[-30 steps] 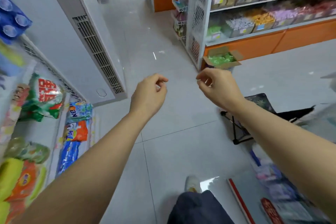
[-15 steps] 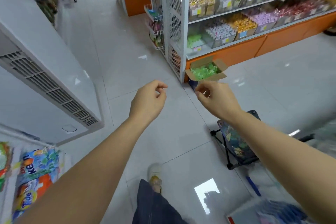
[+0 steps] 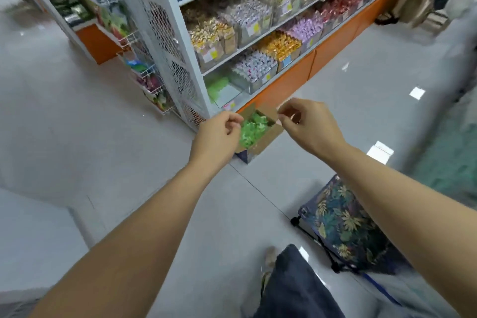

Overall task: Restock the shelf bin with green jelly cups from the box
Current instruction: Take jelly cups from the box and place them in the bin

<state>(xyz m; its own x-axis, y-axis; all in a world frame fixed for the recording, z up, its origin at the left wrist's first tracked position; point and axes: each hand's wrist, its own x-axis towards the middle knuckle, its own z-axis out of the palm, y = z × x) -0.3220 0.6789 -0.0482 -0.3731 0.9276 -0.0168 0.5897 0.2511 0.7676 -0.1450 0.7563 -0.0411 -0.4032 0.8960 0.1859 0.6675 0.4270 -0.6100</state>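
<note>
Two hands out front, left hand (image 3: 219, 134) and right hand (image 3: 307, 126), each grip curled narrow, nothing in it that I can see. One open cardboard box (image 3: 267, 138) of green jelly cups (image 3: 251, 129) sits mid-frame on the grey tiled floor (image 3: 103, 124). One partly green bin (image 3: 224, 93) is just above it, lowest level of the shelf (image 3: 192, 67). One folding stool (image 3: 343, 224) is at the lower right.

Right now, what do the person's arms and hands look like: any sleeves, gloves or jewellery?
The left forearm and right forearm are bare as far as the frame shows, with no sleeves. The left hand and right hand wear no gloves, and neither wrist carries a watch or band. A glint on a right finger might be a ring, but it is too blurred to tell.
</note>
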